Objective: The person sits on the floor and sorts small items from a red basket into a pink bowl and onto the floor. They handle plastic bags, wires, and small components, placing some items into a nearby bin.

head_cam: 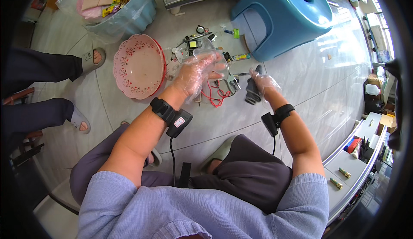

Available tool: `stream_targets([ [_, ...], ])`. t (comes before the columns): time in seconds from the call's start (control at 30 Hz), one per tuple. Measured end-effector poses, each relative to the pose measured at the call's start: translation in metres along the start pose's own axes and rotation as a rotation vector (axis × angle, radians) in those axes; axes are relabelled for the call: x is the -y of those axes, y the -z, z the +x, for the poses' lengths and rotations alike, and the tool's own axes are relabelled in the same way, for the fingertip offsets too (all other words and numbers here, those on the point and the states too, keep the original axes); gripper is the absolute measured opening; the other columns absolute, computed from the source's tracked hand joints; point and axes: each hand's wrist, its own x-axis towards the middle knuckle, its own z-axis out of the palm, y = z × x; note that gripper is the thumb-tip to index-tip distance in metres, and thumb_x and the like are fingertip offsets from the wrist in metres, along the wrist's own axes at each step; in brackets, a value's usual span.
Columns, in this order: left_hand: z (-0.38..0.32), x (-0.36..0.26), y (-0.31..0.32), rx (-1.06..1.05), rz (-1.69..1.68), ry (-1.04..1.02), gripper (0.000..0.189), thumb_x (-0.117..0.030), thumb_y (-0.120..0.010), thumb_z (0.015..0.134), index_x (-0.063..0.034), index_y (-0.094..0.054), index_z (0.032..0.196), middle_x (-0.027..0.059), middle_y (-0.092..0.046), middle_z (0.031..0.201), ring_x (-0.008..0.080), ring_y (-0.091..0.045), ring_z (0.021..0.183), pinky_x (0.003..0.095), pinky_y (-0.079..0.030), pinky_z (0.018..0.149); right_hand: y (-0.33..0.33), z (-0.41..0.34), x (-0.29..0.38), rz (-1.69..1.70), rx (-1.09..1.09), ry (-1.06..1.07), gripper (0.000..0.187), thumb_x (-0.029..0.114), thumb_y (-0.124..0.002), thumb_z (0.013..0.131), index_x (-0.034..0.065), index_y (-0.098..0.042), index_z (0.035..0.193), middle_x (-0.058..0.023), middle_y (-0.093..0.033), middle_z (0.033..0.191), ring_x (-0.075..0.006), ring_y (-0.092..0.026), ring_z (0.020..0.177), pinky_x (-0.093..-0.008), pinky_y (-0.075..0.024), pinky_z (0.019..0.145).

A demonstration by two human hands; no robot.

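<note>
My left hand (203,65), in a loose clear plastic glove, hovers over a pile of small items on the tiled floor. Its fingers are apart, and I see nothing gripped in it. In my right hand (264,81), also gloved in clear plastic, is a dark elongated object (253,90) with a ridged lower end; its exact kind is unclear. Below the left hand lies a tangled red cord (216,98). Around it are a small device with a yellow square (193,44), a colourful tube or packet (242,57) and a round black-rimmed item (200,29). The left hand hides part of the pile.
A pink openwork plastic basket (138,66) stands left of the pile. Behind it is a blue bin (129,22) lined with clear plastic. A blue plastic stool (284,16) stands back right. Another person's slippered foot (93,59) is at left; drawers (345,171) line the right.
</note>
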Motion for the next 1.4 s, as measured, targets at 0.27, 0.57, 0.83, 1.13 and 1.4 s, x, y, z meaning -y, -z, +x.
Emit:
stream_targets([
  [0.27, -0.007, 0.001, -0.021, -0.019, 0.568, -0.200, 0.053, -0.032, -0.049, 0.102, -0.0038, -0.039, 0.146, 0.0078, -0.041, 0.149, 0.0217, -0.042, 0.133, 0.0352, -0.032, 0.112, -0.019, -0.083, 0.069, 0.860, 0.801, 0.343, 0.064, 0.047, -0.056, 0.097, 0.0094, -0.039, 0.146, -0.0164, -0.057, 0.125, -0.0275, -0.063, 0.105, -0.0416, -0.0535, 0.087],
  [0.57, 0.026, 0.034, 0.010, -0.129, 1.100, -0.750, 0.058, -0.035, -0.032, 0.106, -0.0007, -0.023, 0.151, 0.0158, -0.019, 0.159, 0.0314, -0.015, 0.147, 0.0396, -0.014, 0.119, -0.045, -0.105, 0.116, 0.966, 0.392, 0.791, 0.053, 0.042, -0.058, 0.098, 0.0039, -0.043, 0.132, -0.0046, -0.061, 0.092, -0.0102, -0.057, 0.075, -0.0263, -0.0507, 0.068],
  [0.83, 0.008, -0.004, -0.037, -0.136, 0.680, -0.691, 0.079, -0.017, -0.056, 0.095, -0.0017, -0.005, 0.154, 0.0217, -0.018, 0.155, 0.0328, -0.050, 0.124, 0.0377, -0.053, 0.089, 0.019, -0.104, 0.145, 1.025, 0.342, 0.789, 0.050, 0.023, -0.060, 0.097, 0.0027, -0.038, 0.137, -0.0082, -0.062, 0.099, -0.0111, -0.058, 0.065, -0.0244, -0.0470, 0.053],
  [1.13, 0.011, -0.011, 0.013, -0.181, 0.508, -0.488, 0.065, -0.007, -0.058, 0.091, -0.0010, -0.028, 0.148, 0.0129, -0.045, 0.142, 0.0165, -0.062, 0.092, 0.0292, -0.052, 0.082, 0.217, -0.115, 0.299, 0.287, -0.668, 0.809, 0.055, 0.044, -0.037, 0.101, -0.0001, -0.065, 0.084, -0.0102, -0.063, 0.062, -0.0156, -0.063, 0.060, -0.0306, -0.0525, 0.059],
  [1.4, 0.003, -0.008, 0.049, -0.258, 0.561, -0.648, 0.058, -0.004, -0.058, 0.090, -0.0016, -0.037, 0.144, 0.0090, -0.032, 0.151, 0.0161, -0.061, 0.099, 0.0299, -0.051, 0.085, 0.317, 0.006, 0.370, 0.587, -0.498, 1.014, 0.010, 0.009, -0.061, 0.089, 0.0024, -0.062, 0.081, -0.0042, -0.054, 0.072, -0.0148, -0.057, 0.065, -0.0265, -0.0443, 0.052],
])
